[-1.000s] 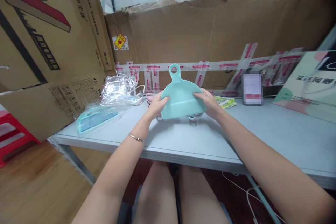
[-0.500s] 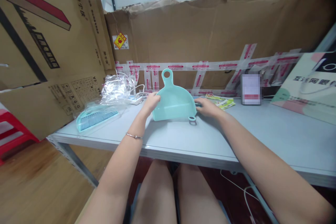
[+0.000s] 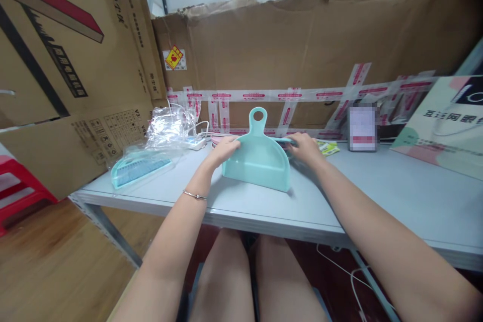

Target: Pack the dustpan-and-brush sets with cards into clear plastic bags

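Dustpan (image 3: 257,161), pale turquoise: upright at bench (image 3: 241,202) centre, left hand (image 3: 225,151) grip clamped on its left side. Right hand (image 3: 305,148): grip together on slim bluish strip (image 3: 282,139), partly hidden. Judged status: dustpan unwrapped, in hand; blue-bristled brush (image 3: 141,173) not yet unbagged.

Smooth, satiny plastic dustpan (image 3: 256,161); crinkled, glossy clear plastic wrap (image 3: 169,128); smooth matt tabletop (image 3: 249,204); rough-edged, matt cardboard (image 3: 264,50) behind.
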A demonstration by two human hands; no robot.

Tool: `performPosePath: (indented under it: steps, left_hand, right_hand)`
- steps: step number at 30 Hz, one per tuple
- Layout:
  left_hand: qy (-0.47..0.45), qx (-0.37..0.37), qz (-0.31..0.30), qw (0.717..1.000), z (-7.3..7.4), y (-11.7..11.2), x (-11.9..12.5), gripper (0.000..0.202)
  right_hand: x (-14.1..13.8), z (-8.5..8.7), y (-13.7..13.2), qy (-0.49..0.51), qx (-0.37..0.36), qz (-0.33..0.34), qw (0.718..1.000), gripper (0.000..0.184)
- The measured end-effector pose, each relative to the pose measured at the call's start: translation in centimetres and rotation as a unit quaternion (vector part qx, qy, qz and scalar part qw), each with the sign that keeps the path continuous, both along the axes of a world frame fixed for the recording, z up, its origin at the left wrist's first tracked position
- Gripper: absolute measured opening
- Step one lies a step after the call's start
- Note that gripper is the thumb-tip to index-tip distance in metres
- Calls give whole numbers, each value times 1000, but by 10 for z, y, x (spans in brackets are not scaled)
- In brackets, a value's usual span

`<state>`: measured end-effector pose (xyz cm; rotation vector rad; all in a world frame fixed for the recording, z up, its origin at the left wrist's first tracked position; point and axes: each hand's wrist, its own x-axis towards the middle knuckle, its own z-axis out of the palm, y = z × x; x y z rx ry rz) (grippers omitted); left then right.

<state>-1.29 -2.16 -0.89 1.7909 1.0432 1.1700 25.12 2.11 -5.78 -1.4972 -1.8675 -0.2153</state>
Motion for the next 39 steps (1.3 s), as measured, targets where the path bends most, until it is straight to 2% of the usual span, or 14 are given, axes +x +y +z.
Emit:
performPosePath:
  steps: [4, 8, 10, 12, 14, 17, 19, 22, 25, 27, 29, 31, 39]
  left_hand:
    - [18, 12, -6, 1000, -4, 1, 1, 10]
    - [46, 25, -26, 998, -11, 2, 8, 18]
    - [58, 34, -32, 997, -14, 4, 12, 24]
    - [68, 42, -35, 996, -16, 5, 15, 28]
    - [73, 47, -36, 996, -17, 5, 16, 32]
    - [76, 59, -47, 994, -17, 6, 16, 39]
    - [78, 66, -57, 993, -17, 7, 16, 44]
    - [79, 71, -60, 992, -17, 8, 15, 47]
    - [79, 78, -60, 992, -18, 9, 15, 45]
    - [74, 78, -57, 993, -18, 10, 15, 39]
    - [56, 75, -52, 994, -18, 9, 16, 32]
    - [35, 79, -54, 995, -18, 8, 17, 35]
    - [42, 122, -81, 988, -19, 5, 16, 40]
  right_hand:
    - [7, 7, -1, 68, 66, -62, 994, 23]
    - [4, 17, -7, 133, 118, -75, 981, 19]
    - [1, 27, -13, 221, 181, -54, 957, 14]
    - [1, 39, -22, 326, 251, -22, 911, 18]
    - [5, 52, -33, 391, 286, 2, 875, 24]
    - [13, 68, -48, 440, 281, 35, 852, 29]
    - [14, 73, -54, 472, 230, 92, 846, 31]
    - [3, 70, -56, 470, 112, 171, 859, 31]
    - [-19, 60, -54, 422, 15, 195, 885, 31]
    - [-34, 52, -54, 358, -19, 196, 913, 31]
    - [-46, 44, -54, 288, -7, 183, 940, 29]
    - [-53, 38, -55, 242, 28, 161, 956, 26]
    - [-67, 24, -52, 122, 143, 115, 975, 24]
